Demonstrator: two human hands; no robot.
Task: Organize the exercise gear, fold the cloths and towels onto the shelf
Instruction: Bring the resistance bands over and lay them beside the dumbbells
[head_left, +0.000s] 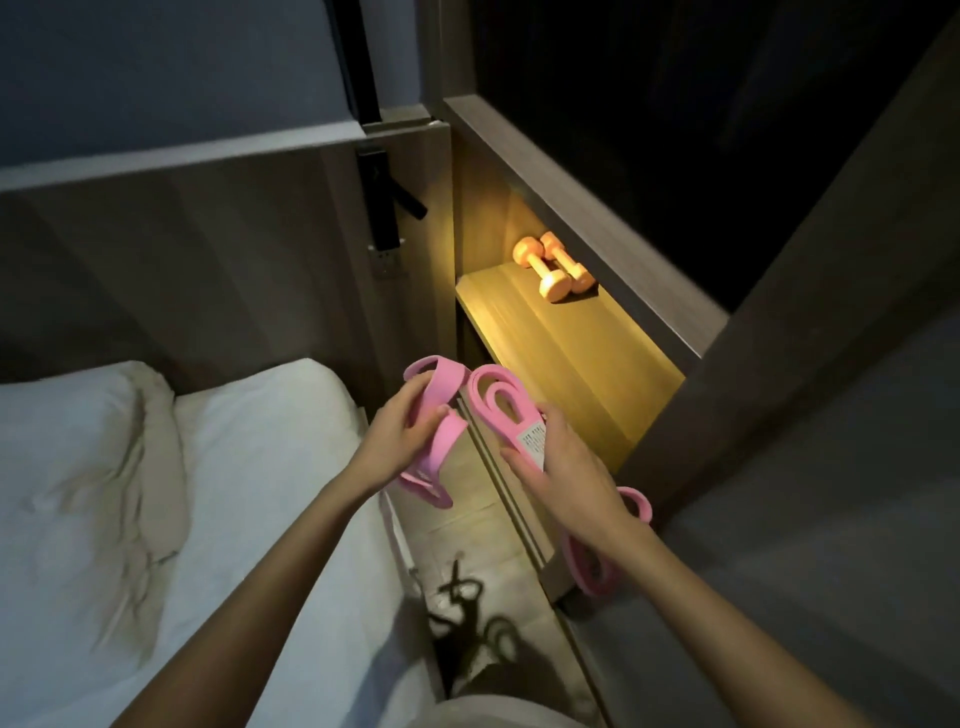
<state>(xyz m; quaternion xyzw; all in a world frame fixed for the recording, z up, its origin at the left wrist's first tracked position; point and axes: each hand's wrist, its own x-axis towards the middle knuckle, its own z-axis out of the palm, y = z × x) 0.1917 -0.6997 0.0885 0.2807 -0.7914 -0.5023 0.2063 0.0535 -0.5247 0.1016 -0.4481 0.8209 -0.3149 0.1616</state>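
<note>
While you hold pink resistance band (485, 382) just short of lit shelf (571, 364), left hand (400, 441) pinches one coil, right hand (563, 467) grips labelled end. Risk: loose tail under your right wrist could snag shelf edge, letting coils spring open near dumbbells (553, 267).

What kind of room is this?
Most likely a bedroom or small sleeping cabin: a bed with a white pillow, and beside it a lit wooden shelf holding two dumbbells. The left hand and right hand hold a pink band.
</note>
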